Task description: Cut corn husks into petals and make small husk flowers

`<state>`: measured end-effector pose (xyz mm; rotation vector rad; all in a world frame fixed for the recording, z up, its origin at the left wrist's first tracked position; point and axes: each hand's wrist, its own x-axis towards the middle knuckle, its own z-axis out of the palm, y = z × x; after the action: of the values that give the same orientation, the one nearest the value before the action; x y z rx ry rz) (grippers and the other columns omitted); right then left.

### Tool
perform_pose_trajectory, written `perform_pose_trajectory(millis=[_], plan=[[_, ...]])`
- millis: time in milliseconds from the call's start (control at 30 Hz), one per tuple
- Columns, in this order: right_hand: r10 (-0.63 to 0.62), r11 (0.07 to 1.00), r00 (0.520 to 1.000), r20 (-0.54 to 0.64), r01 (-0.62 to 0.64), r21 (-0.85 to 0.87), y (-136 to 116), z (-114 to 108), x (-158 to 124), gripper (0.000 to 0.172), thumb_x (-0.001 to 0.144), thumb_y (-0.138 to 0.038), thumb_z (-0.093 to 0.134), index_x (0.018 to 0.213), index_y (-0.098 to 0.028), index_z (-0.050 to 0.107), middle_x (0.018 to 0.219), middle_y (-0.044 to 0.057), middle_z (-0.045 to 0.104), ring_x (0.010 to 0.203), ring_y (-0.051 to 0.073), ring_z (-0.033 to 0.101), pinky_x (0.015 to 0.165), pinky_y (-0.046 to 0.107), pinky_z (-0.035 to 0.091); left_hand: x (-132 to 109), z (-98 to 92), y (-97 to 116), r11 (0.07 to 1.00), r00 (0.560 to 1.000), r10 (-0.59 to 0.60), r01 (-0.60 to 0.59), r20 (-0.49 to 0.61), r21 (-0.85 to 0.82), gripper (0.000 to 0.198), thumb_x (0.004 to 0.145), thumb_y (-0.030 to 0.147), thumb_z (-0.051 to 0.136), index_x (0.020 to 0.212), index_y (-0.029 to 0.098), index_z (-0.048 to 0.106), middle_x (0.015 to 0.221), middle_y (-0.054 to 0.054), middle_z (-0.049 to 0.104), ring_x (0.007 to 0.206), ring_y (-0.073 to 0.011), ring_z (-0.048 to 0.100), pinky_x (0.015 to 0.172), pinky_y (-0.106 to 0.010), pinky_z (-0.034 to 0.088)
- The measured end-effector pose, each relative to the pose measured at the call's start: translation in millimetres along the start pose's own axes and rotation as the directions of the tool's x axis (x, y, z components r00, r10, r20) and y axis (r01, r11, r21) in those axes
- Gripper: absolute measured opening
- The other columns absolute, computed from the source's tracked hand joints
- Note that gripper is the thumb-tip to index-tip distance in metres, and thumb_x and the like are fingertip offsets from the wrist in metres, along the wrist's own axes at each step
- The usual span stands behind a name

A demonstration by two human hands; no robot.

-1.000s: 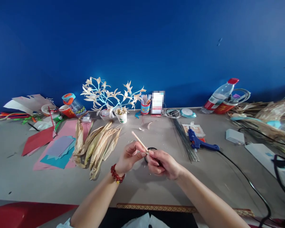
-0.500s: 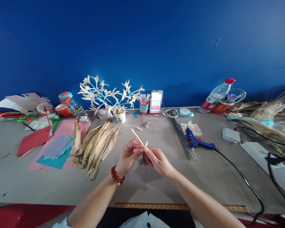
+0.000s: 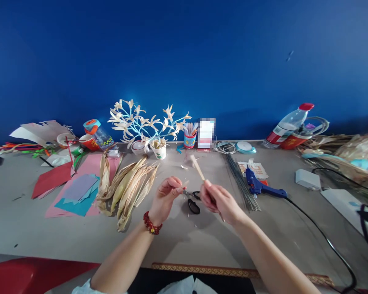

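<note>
My right hand [image 3: 219,200] is closed around a pale, thin, flat stick [image 3: 198,168], which slants up and to the left out of the fist. To its left, my left hand [image 3: 165,198] has thumb and fingers pinched together. A small pale sliver [image 3: 185,183] shows at those fingertips, too small to name surely. The two hands are apart. Between them on the table lies a pair of scissors [image 3: 194,206] with black handles, partly hidden by my right hand. Dried corn husks [image 3: 130,188] lie left of my left hand.
A blue glue gun [image 3: 260,185] with a black cable and a bundle of thin wires [image 3: 241,183] lie to the right. Husk flowers in a white cup [image 3: 160,152] stand at the back. Coloured paper [image 3: 79,190] is at left, a tilted bottle [image 3: 286,124] back right.
My hands have moved apart. The pale stick, earlier between both hands, is now in my right hand, which has shifted right. The scissors have come into view. The whole view has shifted slightly.
</note>
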<state>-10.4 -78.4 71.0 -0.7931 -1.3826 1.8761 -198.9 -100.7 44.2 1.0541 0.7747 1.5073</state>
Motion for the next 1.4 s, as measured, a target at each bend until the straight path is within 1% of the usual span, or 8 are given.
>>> perform_pose_trajectory(millis=[233,500,600,900,1067,1167,1333,1400], plan=[[-0.082,0.885,0.997,-0.010,0.069,-0.461,14.5,21.8,4.9,0.058,0.094,-0.063,0.039,0.057,-0.019,0.041,0.056,-0.002,0.040,0.054,0.010,0.034,0.052,0.025,0.026,-4.4,2.6,-4.1,0.996,0.993,0.002,-0.013,0.119,0.091,0.011,0.081,0.025,0.073,0.077,0.019,0.064,0.089,-0.002,0.060,0.080,-0.0141,0.056,0.076,-0.030,0.047],[0.084,0.985,0.975,0.206,-0.113,0.132,-3.8,3.7,-7.2,0.060,0.087,-0.068,0.045,0.052,-0.023,0.027,0.044,-0.009,0.019,0.038,0.006,0.016,0.039,0.023,0.010,-1.3,-0.1,-0.8,0.998,0.996,-0.051,0.049,0.073,0.027,0.016,0.079,0.025,0.074,0.072,0.018,0.062,0.084,-0.001,0.060,0.083,-0.0156,0.059,0.084,-0.035,0.047],[0.006,0.977,0.998,0.070,-0.021,0.210,-7.9,-7.8,-6.0,0.061,0.089,-0.070,0.038,0.052,-0.023,0.029,0.042,-0.009,0.018,0.037,0.007,0.013,0.037,0.023,0.011,1.4,-1.9,0.3,0.999,0.999,-0.042,0.043,0.016,-0.007,0.015,0.080,0.024,0.073,0.073,0.018,0.061,0.085,-0.001,0.059,0.085,-0.0157,0.060,0.089,-0.038,0.047],[-0.074,0.911,0.997,-0.025,0.058,-0.409,18.3,21.4,7.2,0.059,0.089,-0.066,0.046,0.055,-0.018,0.041,0.055,-0.002,0.040,0.053,0.009,0.033,0.050,0.024,0.026,-2.3,2.7,0.0,0.993,0.990,0.011,-0.028,0.142,0.118,0.010,0.082,0.025,0.071,0.077,0.018,0.065,0.089,-0.002,0.062,0.083,-0.0152,0.057,0.080,-0.032,0.046],[0.116,0.993,0.981,0.157,-0.111,-0.041,9.4,15.8,0.1,0.061,0.088,-0.067,0.047,0.051,-0.021,0.031,0.046,-0.008,0.025,0.040,0.005,0.021,0.039,0.022,0.014,-2.0,-1.7,-1.5,0.998,0.986,-0.043,0.034,0.158,0.061,0.010,0.080,0.021,0.073,0.076,0.018,0.065,0.089,-0.002,0.061,0.084,-0.0149,0.057,0.081,-0.031,0.045],[0.029,0.967,0.952,0.304,-0.104,0.232,0.1,2.5,-2.9,0.064,0.087,-0.070,0.043,0.048,-0.023,0.025,0.039,-0.011,0.017,0.033,0.004,0.015,0.035,0.021,0.012,0.8,-3.9,0.1,0.998,0.996,-0.053,0.050,0.071,0.041,0.014,0.080,0.021,0.073,0.072,0.017,0.062,0.084,-0.001,0.060,0.085,-0.0150,0.057,0.088,-0.034,0.045],[-0.102,0.986,0.969,-0.224,0.128,0.105,-7.2,-6.2,2.6,0.040,0.083,-0.054,0.064,0.070,-0.018,0.053,0.050,-0.008,0.040,0.039,0.004,0.022,0.037,0.020,0.013,1.3,0.9,6.0,0.997,0.992,-0.080,0.081,0.097,-0.008,0.014,0.082,0.023,0.071,0.077,0.017,0.060,0.088,-0.002,0.058,0.084,-0.0143,0.056,0.083,-0.030,0.044],[-0.118,0.993,0.968,-0.220,0.113,-0.035,-5.9,-1.5,4.2,0.035,0.078,-0.048,0.072,0.089,-0.017,0.060,0.062,-0.005,0.048,0.044,0.004,0.028,0.040,0.020,0.017,-0.1,2.8,7.4,0.995,0.980,-0.103,0.102,0.170,0.014,0.013,0.083,0.023,0.069,0.078,0.017,0.059,0.088,-0.003,0.057,0.083,-0.0139,0.054,0.079,-0.028,0.043]])
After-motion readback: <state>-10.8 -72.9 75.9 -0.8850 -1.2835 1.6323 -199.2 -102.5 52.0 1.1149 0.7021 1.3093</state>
